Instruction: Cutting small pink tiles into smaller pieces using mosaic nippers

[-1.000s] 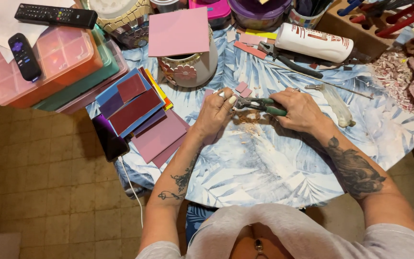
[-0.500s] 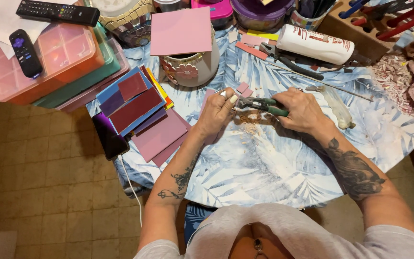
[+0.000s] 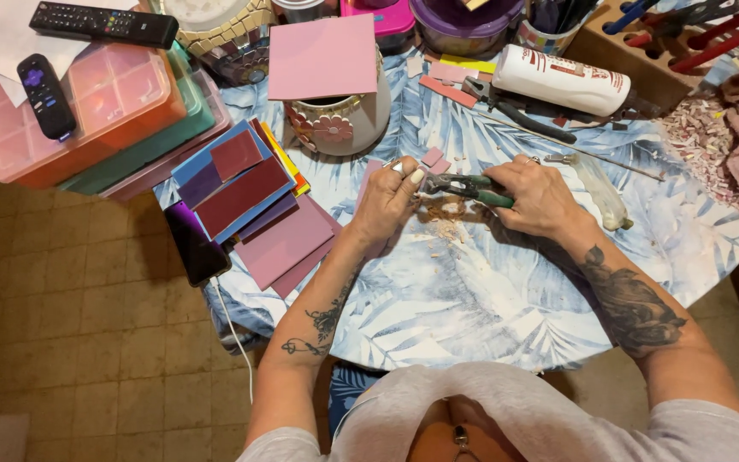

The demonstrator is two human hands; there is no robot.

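While the right hand (image 3: 540,195) is wrapped shut around the green grips of a pair of nippers (image 3: 465,186), the left hand (image 3: 391,201) has its fingertips pressed together at the tool's head, pinching a small piece that is too tiny to make out; both hands hover just above the worktop (image 3: 489,299), which is covered in a blue-and-white leaf-print cloth; a little heap of pale chips (image 3: 445,218) lies on the cloth directly under the nippers; two small pink tile pieces (image 3: 434,159) sit just beyond the left fingertips; to the left, a fanned stack of coloured sheets (image 3: 245,201) in maroon, blue and pink overlaps the worktop's edge, with a dark phone (image 3: 194,244) beside it; farther back stands a mosaic-decorated pot (image 3: 339,124) topped by a pink square sheet (image 3: 322,56); a white glue bottle (image 3: 562,81) lies on its side behind the right hand, near a second pair of dark-handled pliers (image 3: 515,107); stacked plastic compartment boxes (image 3: 87,111) carry two remote controls (image 3: 100,24) at the far left.
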